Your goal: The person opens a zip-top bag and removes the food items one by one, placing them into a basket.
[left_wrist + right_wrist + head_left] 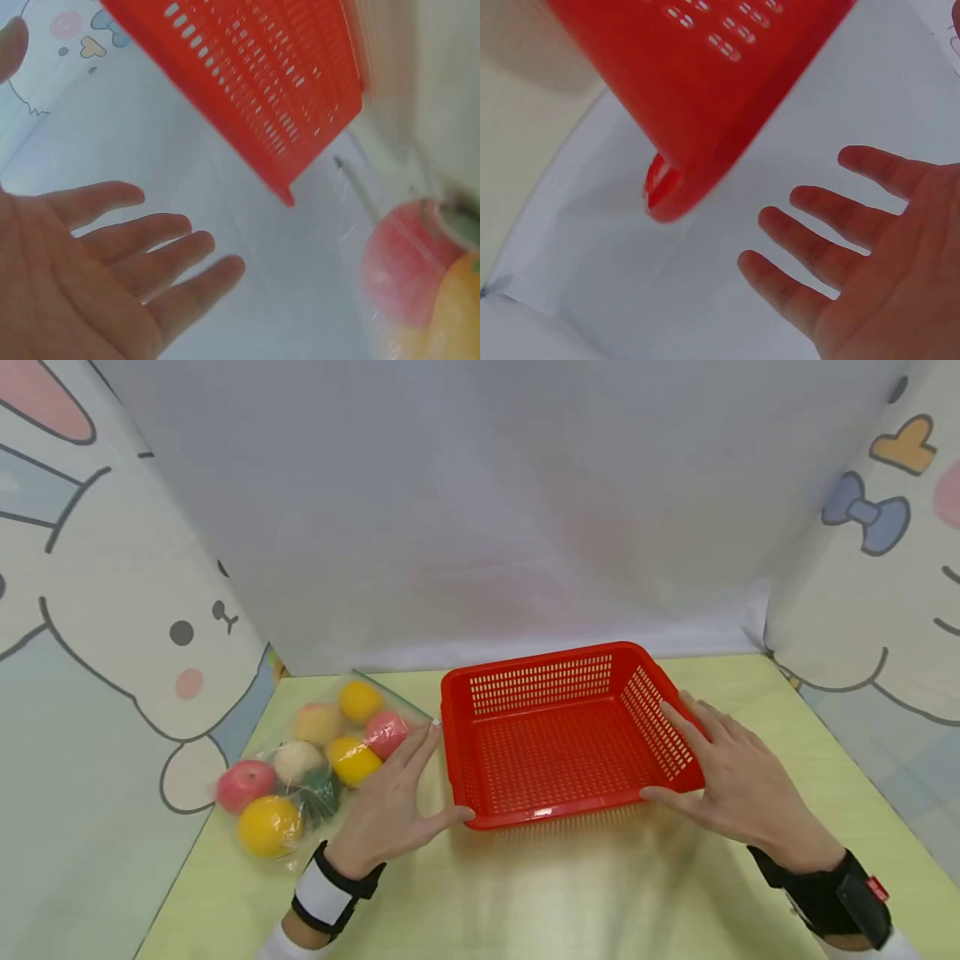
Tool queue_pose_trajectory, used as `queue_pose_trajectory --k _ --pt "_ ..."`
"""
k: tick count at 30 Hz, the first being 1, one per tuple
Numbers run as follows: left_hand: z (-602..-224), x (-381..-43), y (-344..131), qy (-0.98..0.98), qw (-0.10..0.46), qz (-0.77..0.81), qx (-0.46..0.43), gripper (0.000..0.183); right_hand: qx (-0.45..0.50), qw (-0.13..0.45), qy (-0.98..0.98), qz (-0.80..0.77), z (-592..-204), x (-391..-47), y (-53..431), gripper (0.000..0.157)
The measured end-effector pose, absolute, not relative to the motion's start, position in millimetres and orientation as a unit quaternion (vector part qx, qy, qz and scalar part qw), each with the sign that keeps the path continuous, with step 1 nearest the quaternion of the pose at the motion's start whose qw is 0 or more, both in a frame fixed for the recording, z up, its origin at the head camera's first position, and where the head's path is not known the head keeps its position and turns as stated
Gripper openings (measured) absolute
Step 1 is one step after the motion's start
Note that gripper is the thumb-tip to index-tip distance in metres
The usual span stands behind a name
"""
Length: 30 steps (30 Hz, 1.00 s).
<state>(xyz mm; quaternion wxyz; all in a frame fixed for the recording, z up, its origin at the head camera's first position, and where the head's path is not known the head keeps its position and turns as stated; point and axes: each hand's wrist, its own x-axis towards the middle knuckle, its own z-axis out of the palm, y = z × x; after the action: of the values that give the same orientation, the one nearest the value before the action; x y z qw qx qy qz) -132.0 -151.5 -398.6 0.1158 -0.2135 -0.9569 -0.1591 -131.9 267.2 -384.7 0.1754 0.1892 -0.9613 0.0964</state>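
Note:
A red plastic basket [562,752] with slotted walls stands on the table between my two hands, its inside bare. My left hand [393,810] is at its left side, fingers straight and spread, the thumb tip overlapping the near left corner in the head view. At the right side, my right hand [738,781] has its fingers extended and thumb toward the near right corner. Both wrist views show gaps between the fingers and the basket wall [247,82]. Beside the left hand lies a clear zip bag [300,760] of round fruit, yellow, pink and pale, with something dark green.
The pale yellow-green table [555,902] reaches to a white cloth backdrop [487,527]. Cartoon-printed panels stand along the left [112,635] and right [892,610] sides. Black-and-white bands wrap both wrists.

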Motion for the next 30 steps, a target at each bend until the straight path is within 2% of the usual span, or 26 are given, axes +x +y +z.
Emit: queue_pose_trajectory --k 4,8,11,16,19,22,25,30 --pt "-408 -139 -148 -0.942 0.088 -0.243 -0.213 0.111 0.227 0.209 -0.944 0.116 -400 -137 259 0.106" --pt "-422 -147 -147 -0.918 0.069 -0.311 -0.235 0.122 0.259 0.234 -0.927 0.136 -419 -140 251 0.092" --pt "-430 -150 -146 -0.905 0.06 -0.342 -0.247 0.126 0.285 0.257 -0.912 0.142 -433 -140 247 0.075" --pt "-433 -149 -146 -0.908 0.05 -0.346 -0.229 0.119 0.32 0.306 -0.884 0.147 -448 -141 243 0.044" --pt "-432 -153 -144 -0.912 0.049 -0.336 -0.23 0.116 0.32 0.323 -0.877 0.153 -450 -141 243 0.043" --pt "-431 -159 -141 -0.915 0.044 -0.329 -0.229 0.115 0.312 0.326 -0.879 0.154 -449 -140 245 0.047" --pt "-430 -163 -135 -0.917 0.041 -0.326 -0.225 0.112 0.303 0.323 -0.884 0.153 -449 -139 248 0.044" --pt "-434 -173 -120 -0.911 0.051 -0.336 -0.235 0.099 0.282 0.315 -0.892 0.159 -448 -142 259 0.042"
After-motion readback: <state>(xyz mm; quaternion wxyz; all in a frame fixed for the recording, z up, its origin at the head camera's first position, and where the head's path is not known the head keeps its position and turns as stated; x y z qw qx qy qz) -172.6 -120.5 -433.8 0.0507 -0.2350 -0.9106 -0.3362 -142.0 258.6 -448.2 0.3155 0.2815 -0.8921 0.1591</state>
